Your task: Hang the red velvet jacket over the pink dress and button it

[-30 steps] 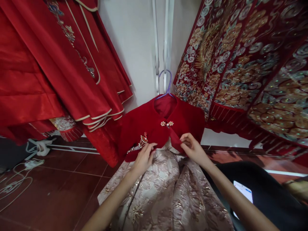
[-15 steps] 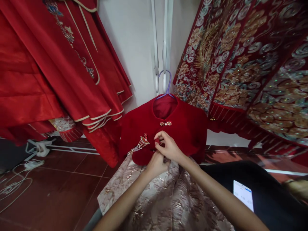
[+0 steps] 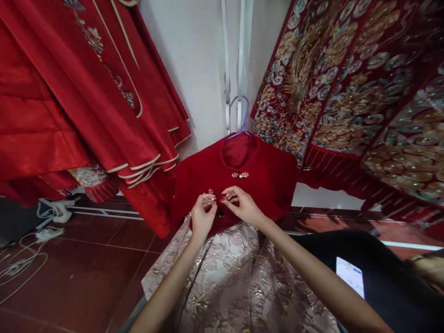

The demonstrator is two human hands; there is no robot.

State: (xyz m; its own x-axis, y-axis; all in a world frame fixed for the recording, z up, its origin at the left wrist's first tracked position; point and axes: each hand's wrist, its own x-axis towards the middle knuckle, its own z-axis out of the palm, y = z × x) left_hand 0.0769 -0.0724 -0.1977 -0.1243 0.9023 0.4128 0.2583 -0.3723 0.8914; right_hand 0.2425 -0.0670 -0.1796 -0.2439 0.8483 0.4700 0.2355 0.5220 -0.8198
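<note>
A red velvet jacket [image 3: 267, 162] hangs on a purple hanger [image 3: 244, 121], its lower part lying over my lap. A jewelled clasp [image 3: 240, 175] sits below the neckline. Lower on the front is a red-and-gold brooch [image 3: 211, 191], mostly covered by my left hand [image 3: 204, 212], whose thumb and fingers are closed on it. Just right of it, my right hand [image 3: 243, 206] pinches a small red jewelled ornament [image 3: 223, 197] at the jacket's front; the fingers hide most of it. A dark gap shows in the velvet below the fingertips.
Pale pink brocade fabric [image 3: 225, 277] covers my lap. Red satin garments [image 3: 104, 106] hang at left, a heavily embroidered red garment [image 3: 333, 92] at right. A phone [image 3: 350, 276] lies on black cloth [image 3: 388, 273]. White cables [image 3: 24, 263] lie on the tiled floor [image 3: 86, 268].
My left hand has moved up and left from beneath my right hand onto the brooch. My right hand stays near the same spot, pinching at the jacket's front.
</note>
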